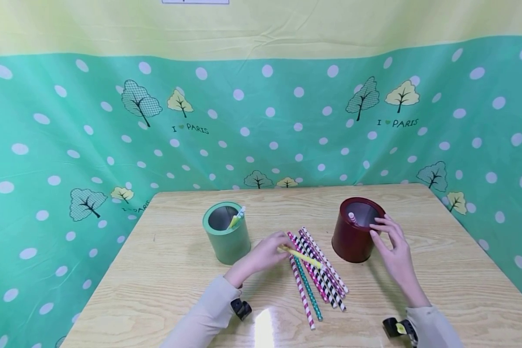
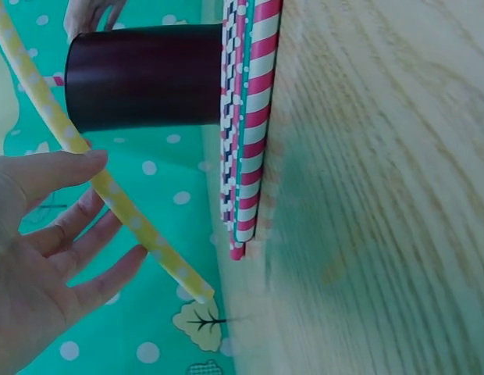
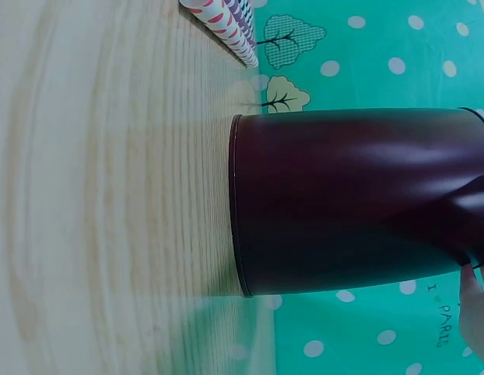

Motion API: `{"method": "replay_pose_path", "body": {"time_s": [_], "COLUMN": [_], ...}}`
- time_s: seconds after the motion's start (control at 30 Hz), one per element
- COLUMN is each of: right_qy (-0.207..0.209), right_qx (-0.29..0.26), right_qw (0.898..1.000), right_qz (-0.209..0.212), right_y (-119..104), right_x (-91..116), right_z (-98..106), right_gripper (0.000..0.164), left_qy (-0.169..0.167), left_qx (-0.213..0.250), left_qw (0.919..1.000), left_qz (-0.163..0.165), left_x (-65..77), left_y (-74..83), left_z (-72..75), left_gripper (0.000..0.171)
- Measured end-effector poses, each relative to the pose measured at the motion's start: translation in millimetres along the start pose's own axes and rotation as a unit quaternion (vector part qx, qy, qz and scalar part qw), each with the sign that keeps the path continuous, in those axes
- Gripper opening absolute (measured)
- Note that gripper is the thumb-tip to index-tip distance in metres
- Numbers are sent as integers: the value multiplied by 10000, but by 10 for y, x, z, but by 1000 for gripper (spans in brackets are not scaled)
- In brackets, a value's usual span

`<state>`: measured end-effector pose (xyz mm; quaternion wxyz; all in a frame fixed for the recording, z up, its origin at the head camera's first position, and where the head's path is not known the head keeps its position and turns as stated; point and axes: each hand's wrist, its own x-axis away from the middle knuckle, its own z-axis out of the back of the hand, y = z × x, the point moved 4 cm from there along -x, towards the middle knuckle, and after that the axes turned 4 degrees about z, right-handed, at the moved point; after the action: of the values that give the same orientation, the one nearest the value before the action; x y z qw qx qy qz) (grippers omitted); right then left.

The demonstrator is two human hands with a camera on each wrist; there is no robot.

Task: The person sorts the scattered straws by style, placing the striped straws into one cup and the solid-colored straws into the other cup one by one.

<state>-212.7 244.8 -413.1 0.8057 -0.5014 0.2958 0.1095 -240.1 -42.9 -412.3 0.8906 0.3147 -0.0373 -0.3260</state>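
Yellow polka-dot straw (image 1: 306,258): my left hand (image 1: 270,250) is pinching it; my right hand (image 1: 397,249) is holding the burgundy canister (image 1: 350,241) by its rim. I'm suspending the straw above the patterned straws (image 1: 302,294), judging it light, stiff but creasable, best pinched gently mid-length.

The person's left hand (image 1: 268,251) is pinching between thumb (image 2: 62,170) and fingers (image 2: 111,277), the fingers curving in and fanning slightly apart, while the left forearm (image 1: 200,321), in a pale sleeve (image 1: 221,297), is slanting inward. Opposite, I'm watching the right hand (image 1: 396,253) leaning leftward above a bare wrist (image 1: 416,295), its fingers bending, the thumb tip sitting close beneath them; the right forearm (image 1: 435,326), likewise sleeved, is angling inward too.
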Motion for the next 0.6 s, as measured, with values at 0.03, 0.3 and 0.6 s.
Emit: {"method": "replay_pose_path", "body": {"time_s": [0.03,0.3,0.6], "right_qy": [0,-6,-35], "right_qx": [-2,-88,-19], "right_qw": [10000,9999,10000], "right_qz": [9,140,48], "right_y": [1,53,-2], "right_x": [2,14,10], "right_z": [2,-1,4], "right_gripper": [20,21,20], "left_qy": [19,276,765], "left_qx": [29,271,854], "left_qw": [10000,9992,9927], "left_qz": [2,-110,-375], "left_x": [-6,-56,-156], "left_y": [2,49,194], "left_z": [6,54,135], "left_gripper": [16,17,18]}}
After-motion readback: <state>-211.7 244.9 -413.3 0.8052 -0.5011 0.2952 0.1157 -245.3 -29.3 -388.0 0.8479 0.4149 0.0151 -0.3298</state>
